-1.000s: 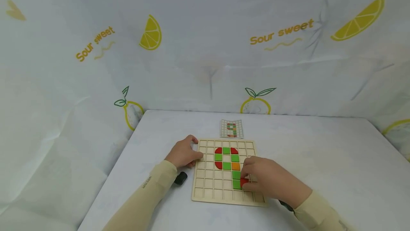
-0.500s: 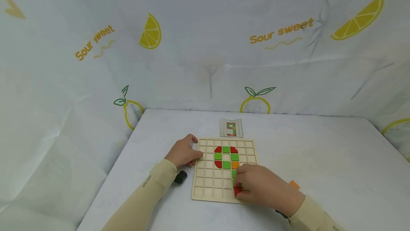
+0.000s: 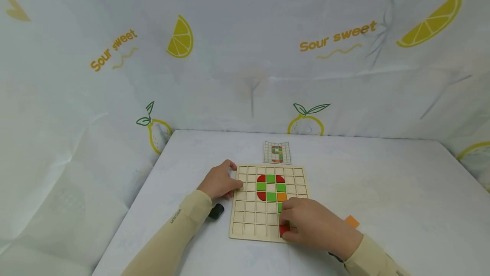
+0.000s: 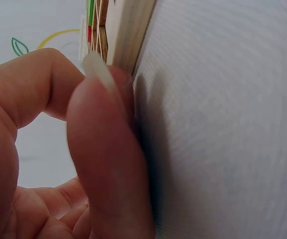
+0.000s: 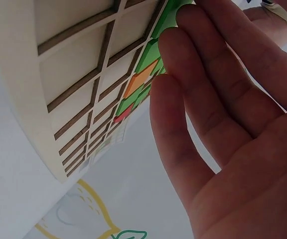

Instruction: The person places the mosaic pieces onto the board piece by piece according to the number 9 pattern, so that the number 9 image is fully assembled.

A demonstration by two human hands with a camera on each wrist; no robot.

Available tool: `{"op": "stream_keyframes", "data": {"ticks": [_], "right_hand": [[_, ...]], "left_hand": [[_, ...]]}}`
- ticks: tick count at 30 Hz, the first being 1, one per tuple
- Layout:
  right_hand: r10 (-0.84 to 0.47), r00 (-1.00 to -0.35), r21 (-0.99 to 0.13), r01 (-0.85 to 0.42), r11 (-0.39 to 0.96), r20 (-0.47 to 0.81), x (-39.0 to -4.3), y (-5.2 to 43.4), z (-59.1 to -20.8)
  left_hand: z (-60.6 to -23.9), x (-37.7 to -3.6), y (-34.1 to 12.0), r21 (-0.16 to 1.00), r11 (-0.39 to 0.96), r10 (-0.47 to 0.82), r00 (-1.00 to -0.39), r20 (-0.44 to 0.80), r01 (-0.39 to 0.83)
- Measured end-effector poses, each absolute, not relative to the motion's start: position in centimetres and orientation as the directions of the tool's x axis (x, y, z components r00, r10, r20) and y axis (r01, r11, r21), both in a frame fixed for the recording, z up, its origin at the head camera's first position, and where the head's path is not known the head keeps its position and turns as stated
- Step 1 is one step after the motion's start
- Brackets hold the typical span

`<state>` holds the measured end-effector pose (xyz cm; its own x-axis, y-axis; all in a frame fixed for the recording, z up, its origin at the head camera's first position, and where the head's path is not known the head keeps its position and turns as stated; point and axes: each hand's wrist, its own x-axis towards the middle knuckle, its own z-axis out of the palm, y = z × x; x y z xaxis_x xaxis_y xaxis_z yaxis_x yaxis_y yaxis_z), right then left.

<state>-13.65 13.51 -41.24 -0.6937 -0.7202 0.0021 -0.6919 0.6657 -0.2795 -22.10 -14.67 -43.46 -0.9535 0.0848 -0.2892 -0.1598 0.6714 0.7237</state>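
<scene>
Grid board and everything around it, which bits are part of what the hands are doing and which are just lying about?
In use: wooden grid board, red tile under the right hand, left hand steadying the board's edge, pattern card.

Lying about: orange tile, black object.

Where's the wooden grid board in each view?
Head: wooden grid board low centre on the table, between both hands.
Left wrist: its edge at top centre, against the left hand's fingertips.
Right wrist: fills the upper left.
Shared landmark: green tiles.
</scene>
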Motion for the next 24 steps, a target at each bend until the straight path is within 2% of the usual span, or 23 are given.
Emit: {"op": "stream_keyframes", "data": {"ticks": [17, 24], "right_hand": [[-0.736, -0.674, -0.251, -0.724, 0.643, 0.06, -13.4, 14.2, -41.5], [-0.698, -0.716, -0.288, -0.674, 0.68, 0.027, -13.7, 15.5, -41.4]], "left_hand": [[-43.9, -22.3, -14.6, 0.72, 0.678, 0.096, -0.954, -0.284, -0.146], [-43.8, -22.3, -14.7, 0.713, 0.685, 0.089, -0.954, -0.286, -0.15]]}}
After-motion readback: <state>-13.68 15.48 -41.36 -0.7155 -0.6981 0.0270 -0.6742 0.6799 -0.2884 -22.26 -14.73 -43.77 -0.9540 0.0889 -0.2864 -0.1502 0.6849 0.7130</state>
